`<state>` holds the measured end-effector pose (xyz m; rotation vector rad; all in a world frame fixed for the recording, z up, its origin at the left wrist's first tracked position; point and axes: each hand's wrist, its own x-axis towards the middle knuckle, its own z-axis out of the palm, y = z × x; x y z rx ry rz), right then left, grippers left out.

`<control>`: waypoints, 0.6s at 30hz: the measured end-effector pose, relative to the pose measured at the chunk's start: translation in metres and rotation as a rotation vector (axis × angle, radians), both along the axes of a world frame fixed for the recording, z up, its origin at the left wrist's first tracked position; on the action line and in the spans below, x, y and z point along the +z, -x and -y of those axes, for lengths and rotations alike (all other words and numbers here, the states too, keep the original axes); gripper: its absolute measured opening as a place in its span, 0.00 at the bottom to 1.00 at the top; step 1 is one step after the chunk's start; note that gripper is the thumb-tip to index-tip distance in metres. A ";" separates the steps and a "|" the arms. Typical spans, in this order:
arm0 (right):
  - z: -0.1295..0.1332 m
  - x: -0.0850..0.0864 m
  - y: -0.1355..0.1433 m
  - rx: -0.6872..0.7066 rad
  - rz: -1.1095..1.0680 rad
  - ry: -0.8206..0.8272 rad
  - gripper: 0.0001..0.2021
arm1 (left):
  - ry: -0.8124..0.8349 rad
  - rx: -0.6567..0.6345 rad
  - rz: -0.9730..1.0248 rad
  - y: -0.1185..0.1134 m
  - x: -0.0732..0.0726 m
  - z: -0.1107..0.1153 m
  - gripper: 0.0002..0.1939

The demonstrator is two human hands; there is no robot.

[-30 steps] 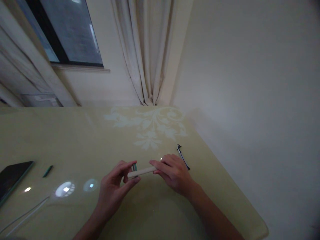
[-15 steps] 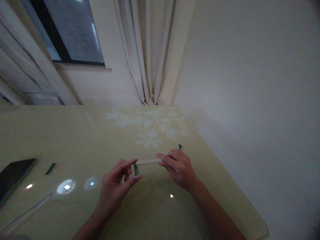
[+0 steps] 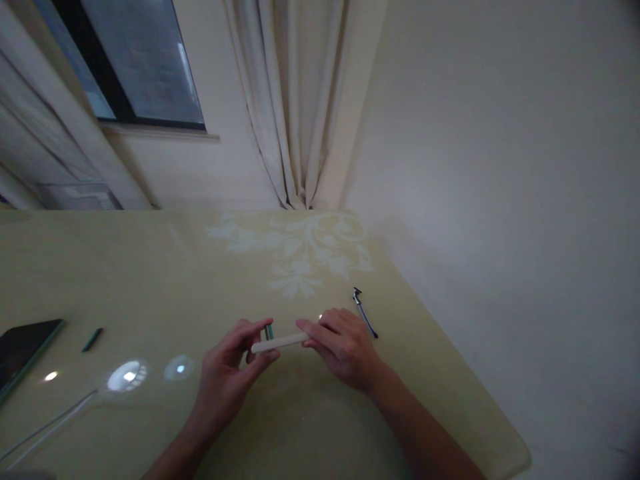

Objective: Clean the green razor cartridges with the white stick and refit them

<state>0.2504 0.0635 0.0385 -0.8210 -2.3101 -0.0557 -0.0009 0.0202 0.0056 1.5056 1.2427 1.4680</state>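
Note:
Over the table, my left hand (image 3: pixel 227 360) pinches a small dark-and-green razor cartridge (image 3: pixel 269 331) upright between thumb and forefinger. My right hand (image 3: pixel 343 347) is closed around one end of a slim, whitish stick (image 3: pixel 280 343) with a rounded tip. The stick's free end crosses in front of the cartridge, close to my left thumb; whether they touch I cannot tell. A razor (image 3: pixel 365 313) with a dark blue handle lies on the table just beyond my right hand.
The glossy yellowish table (image 3: pixel 150 280) has a pale floral pattern. At the left lie a dark flat device (image 3: pixel 25 350), a small dark green strip (image 3: pixel 93 340) and a white cable (image 3: pixel 50 423). A wall (image 3: pixel 500 200) runs along the right; curtains (image 3: pixel 295 100) hang behind.
My right hand has moved left and the stick's tip has swung down, now in front of the cartridge. The razor's handle has come into sight. The view has shifted slightly.

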 end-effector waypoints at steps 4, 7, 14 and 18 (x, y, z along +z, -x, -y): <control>0.000 0.000 -0.001 -0.059 -0.021 0.014 0.21 | -0.010 0.002 0.006 0.000 0.003 0.002 0.20; 0.002 -0.001 0.001 -0.030 0.006 0.025 0.21 | -0.012 0.000 0.004 -0.001 0.005 0.001 0.19; 0.001 0.002 -0.002 -0.076 0.009 -0.021 0.20 | -0.020 0.009 0.002 0.000 0.003 -0.001 0.20; 0.003 -0.001 0.004 -0.047 0.030 0.006 0.21 | -0.032 0.006 0.002 0.000 0.004 -0.001 0.20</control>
